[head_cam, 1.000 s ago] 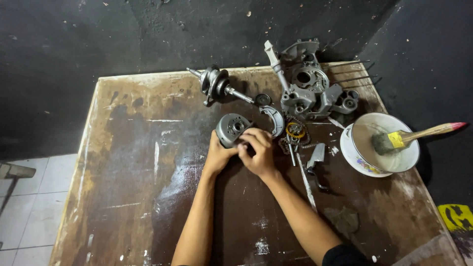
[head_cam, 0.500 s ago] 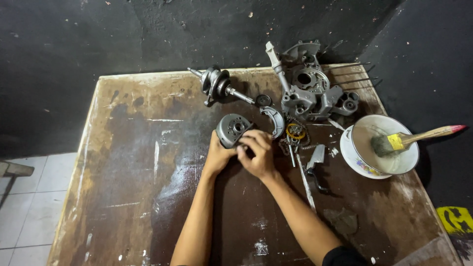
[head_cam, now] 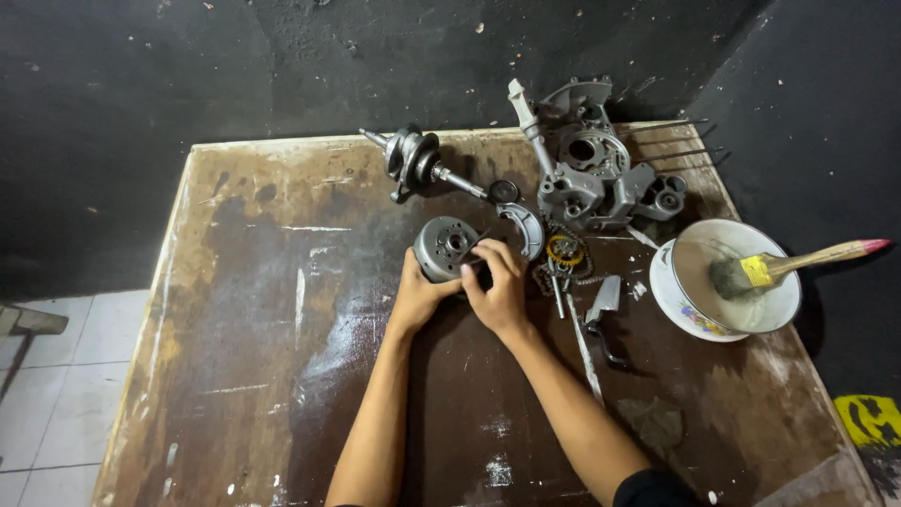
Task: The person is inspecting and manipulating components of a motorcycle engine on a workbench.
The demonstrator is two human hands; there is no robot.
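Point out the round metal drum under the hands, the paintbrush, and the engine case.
round metal drum (head_cam: 445, 246), head view, on its grey face left of the hub.
paintbrush (head_cam: 815, 258), head view, on the wooden handle.
engine case (head_cam: 601, 178), head view, on the casting's middle.

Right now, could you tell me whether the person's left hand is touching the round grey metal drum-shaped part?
Touching. The head view shows the left hand cupped against the lower side of the round grey metal drum-shaped part, with no gap visible.

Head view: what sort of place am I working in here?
Probably a small engine repair workbench: a stained wooden table carries an engine casing, a crankshaft and a bowl with a brush.
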